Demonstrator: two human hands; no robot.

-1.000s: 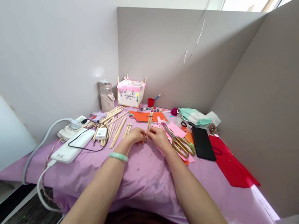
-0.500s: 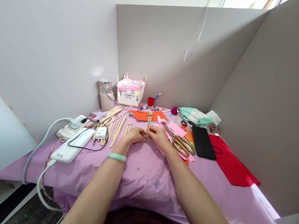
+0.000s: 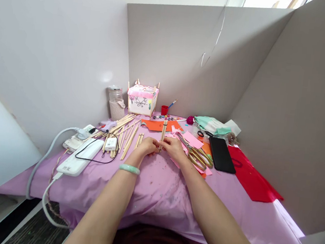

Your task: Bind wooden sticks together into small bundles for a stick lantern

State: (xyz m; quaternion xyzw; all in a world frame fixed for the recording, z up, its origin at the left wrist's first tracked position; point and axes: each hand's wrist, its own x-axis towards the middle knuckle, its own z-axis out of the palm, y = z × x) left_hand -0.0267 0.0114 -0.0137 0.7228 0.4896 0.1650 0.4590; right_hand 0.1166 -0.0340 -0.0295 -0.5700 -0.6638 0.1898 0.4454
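Observation:
A short bundle of wooden sticks (image 3: 164, 130), bound with dark bands near its ends, stands almost upright at the middle of the table. My left hand (image 3: 149, 146) pinches its lower part from the left, a pale green bangle on that wrist. From the other side my right hand (image 3: 172, 146) closes its fingers on the same bundle. Just left of my left hand lies a second short banded bundle (image 3: 139, 139). Many loose wooden sticks (image 3: 130, 142) spread further left. Gold-handled scissors (image 3: 198, 157) rest on pink paper scraps beside my right hand.
At the back stand a decorated paper box (image 3: 141, 103), a glass jar (image 3: 116, 103) and a red cup (image 3: 164, 109). Orange paper (image 3: 153, 125) lies before them. A white power strip (image 3: 78, 159) with cables is at left; a black phone (image 3: 222, 155) and red cloth (image 3: 253, 177) at right.
The bundle between my hands leans slightly more to the right at its top. Both hands keep their hold, and the view has shifted a little.

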